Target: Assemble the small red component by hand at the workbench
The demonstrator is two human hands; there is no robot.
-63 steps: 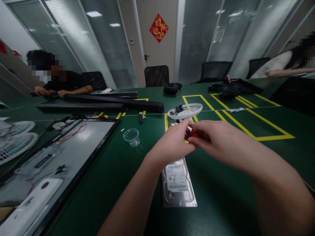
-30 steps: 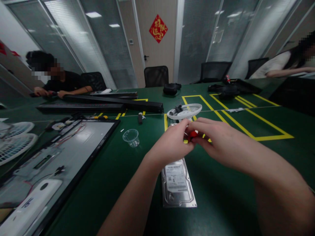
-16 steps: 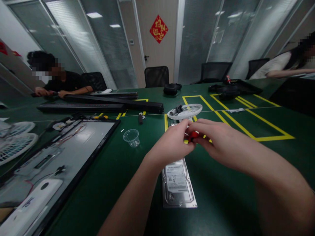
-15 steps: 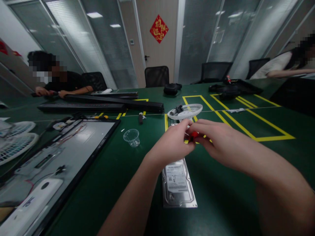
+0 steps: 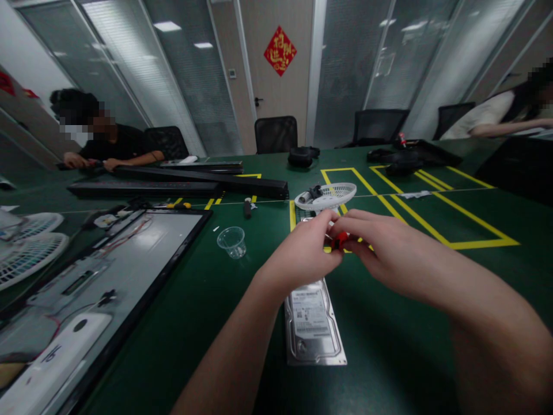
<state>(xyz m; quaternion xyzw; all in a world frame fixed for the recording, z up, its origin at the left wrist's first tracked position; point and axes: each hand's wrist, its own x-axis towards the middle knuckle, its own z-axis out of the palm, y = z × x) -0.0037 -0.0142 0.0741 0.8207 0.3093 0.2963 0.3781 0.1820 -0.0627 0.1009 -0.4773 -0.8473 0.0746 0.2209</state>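
My right hand (image 5: 380, 245) is closed, with its fingertips around a small red-and-black screwdriver (image 5: 340, 240), mostly hidden by my fingers. From the left, my left hand (image 5: 309, 245) meets it, fingers bent and thumb pointing toward the red handle. What its fingertips pinch is hidden. Both hands hover over the far end of a silver hard drive (image 5: 313, 323), which lies label up on the green table and runs toward me. Just beyond my hands sits a white fan grille (image 5: 348, 193) with a dark part on it.
A clear plastic cup (image 5: 232, 242) stands to the left. Farther left lie an opened display panel (image 5: 164, 242) and white fan parts (image 5: 32, 259). Long black bars (image 5: 199, 183) stretch across the back left. Two people sit across the table, and yellow tape (image 5: 479, 245) marks its surface.
The red-and-black handle looks slightly turned between my right fingers. Both hands and the hard drive stay in place.
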